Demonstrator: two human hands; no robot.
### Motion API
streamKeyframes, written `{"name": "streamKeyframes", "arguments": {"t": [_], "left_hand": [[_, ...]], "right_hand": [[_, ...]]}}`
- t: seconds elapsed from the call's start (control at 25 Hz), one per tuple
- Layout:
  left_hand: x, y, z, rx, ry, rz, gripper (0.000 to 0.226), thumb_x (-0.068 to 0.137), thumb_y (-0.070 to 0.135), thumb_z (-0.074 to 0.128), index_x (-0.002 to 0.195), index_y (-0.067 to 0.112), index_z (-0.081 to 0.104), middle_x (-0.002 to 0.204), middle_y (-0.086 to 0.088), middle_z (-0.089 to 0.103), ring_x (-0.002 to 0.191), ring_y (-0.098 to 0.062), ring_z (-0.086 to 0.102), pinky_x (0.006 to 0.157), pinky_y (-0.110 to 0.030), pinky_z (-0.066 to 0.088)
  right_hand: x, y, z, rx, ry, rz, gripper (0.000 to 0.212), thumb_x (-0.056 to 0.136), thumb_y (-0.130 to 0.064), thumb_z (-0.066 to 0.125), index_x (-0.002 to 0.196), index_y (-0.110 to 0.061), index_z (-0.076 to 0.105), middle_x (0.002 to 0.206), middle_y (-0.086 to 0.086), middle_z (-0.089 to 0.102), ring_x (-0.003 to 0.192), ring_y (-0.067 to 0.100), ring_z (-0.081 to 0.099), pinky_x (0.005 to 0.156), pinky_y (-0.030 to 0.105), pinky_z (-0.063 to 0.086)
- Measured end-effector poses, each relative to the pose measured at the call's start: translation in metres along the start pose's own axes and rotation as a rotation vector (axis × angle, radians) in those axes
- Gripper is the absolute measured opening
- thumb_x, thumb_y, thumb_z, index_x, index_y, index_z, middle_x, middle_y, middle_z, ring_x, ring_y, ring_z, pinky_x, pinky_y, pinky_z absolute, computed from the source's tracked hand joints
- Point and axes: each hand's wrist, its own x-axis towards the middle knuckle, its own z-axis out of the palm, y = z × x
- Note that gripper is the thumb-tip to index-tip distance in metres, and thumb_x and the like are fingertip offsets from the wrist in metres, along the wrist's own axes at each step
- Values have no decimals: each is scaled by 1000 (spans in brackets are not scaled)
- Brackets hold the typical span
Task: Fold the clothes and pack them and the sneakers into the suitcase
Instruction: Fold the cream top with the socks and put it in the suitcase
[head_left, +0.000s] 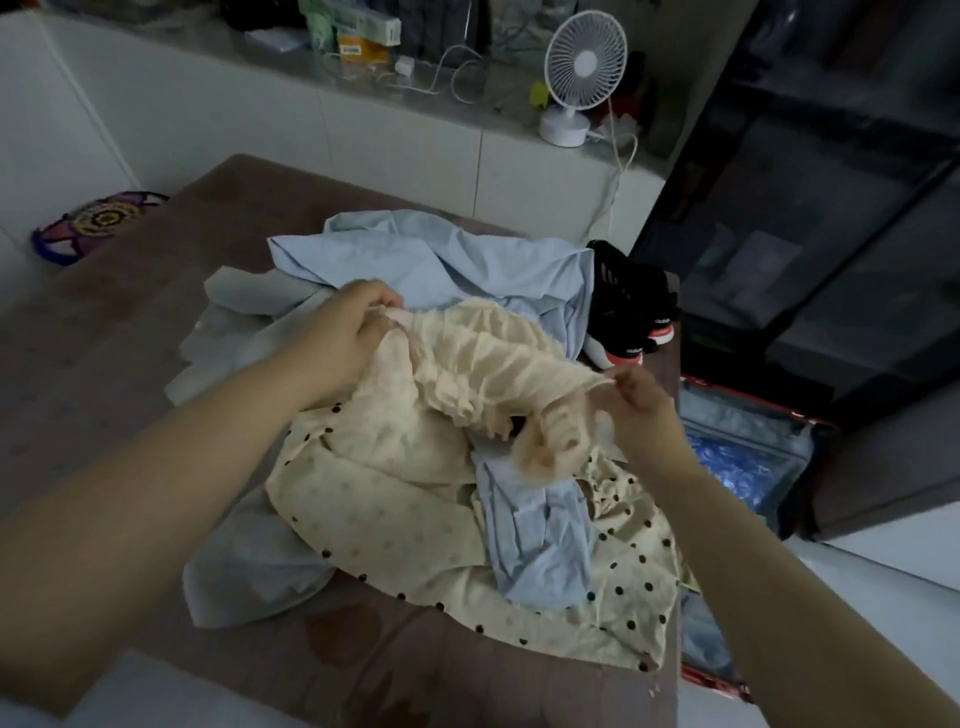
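Obs.: cream ruffled, elastic-gathered garment (483, 364) is held up just above the clothes heap, strung between both hands. Left hand (343, 338) pinches its far-left end. Right hand (639, 400) pinches the right end, with a loose cream tail hanging below it.

Beneath: cream black-dotted fabric (395, 525) spread near. A pale blue crumpled shirt (431, 260) lies on the far side, and a small blue folded-over piece (535, 540) sits on the dotted cloth. All rest on a brown patterned cover (156, 312); bed or table, cannot tell.

Black sneakers with white-and-red soles (631, 306) sit at the right edge. The open suitcase with blue lining (753, 421) lies on the floor to the right, with no clothes packed in what shows.

Judgement: the step is straightening this piece before the first fold.
- Draw the hands apart until the gathers lie even.
- Shake out the hanging tail.
- Lay the piece on bare cover, not on the heap, or it may drag the dotted cloth along.
- Elastic will likely spring back, so press each fold.
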Motion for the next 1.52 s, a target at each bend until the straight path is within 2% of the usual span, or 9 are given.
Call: {"name": "streamKeyframes", "arguments": {"t": [0.32,0.56,0.76,0.88,1.0,1.12,1.2,1.36,1.52], "left_hand": [[31,69,-30,-95,-379,115,14,91,21,55,85,32,61,69,15,61,60,1,50,57,-15,38],[41,22,66,68,-182,-59,28,90,9,56,118,9,55,114,-9,59,106,-25,54,81,-16,42],[-22,20,87,215,-366,498,23,83,40,58,99,27,69,102,10,65,97,-14,54,93,-41,44],[-62,9,105,573,-614,625,63,62,64,69,117,35,61,121,15,54,115,-8,34,104,-25,19],[-63,-11,115,662,-495,635,55,46,51,84,96,34,70,104,10,65,104,-13,47,91,-28,24],[-39,-2,104,306,-439,418,13,76,22,67,86,30,64,93,6,65,95,-20,56,89,-24,30],[-22,16,83,77,-552,172,22,89,11,54,82,31,51,82,8,56,84,-14,51,75,-21,39],[18,54,19,-432,-744,-73,13,83,34,66,75,25,61,73,7,56,67,-3,51,61,-15,40],[53,42,41,142,-654,-185,17,88,33,61,100,22,61,98,1,58,84,-14,52,72,-26,41]], "right_hand": [[-38,-20,-85,517,-130,143,26,95,-1,39,75,-11,53,56,-1,59,49,10,56,45,17,45],[-13,47,-59,-117,234,199,15,88,-6,51,86,-20,57,91,3,65,75,16,58,62,29,49],[-79,80,-5,-686,-193,-359,26,70,-33,62,95,-26,65,95,-7,64,84,11,59,81,26,46],[-82,106,8,-972,-201,-331,61,52,-33,76,107,-33,51,102,-8,62,81,17,65,66,27,51],[-65,90,-7,-660,-237,-129,33,77,-10,63,106,-25,56,100,-8,64,86,17,64,71,26,50],[-52,59,-32,-309,-296,-25,23,83,-1,63,92,-21,61,89,-14,65,82,-2,61,72,12,44],[-54,35,-49,13,-384,41,26,80,6,65,91,-17,63,85,-7,68,74,-2,61,67,12,46],[-64,16,-55,674,-419,200,29,65,-2,68,91,-15,68,82,3,69,67,11,65,61,20,53],[-58,41,-30,69,53,246,24,84,5,58,95,-16,60,95,2,64,79,10,62,62,12,46]]}}
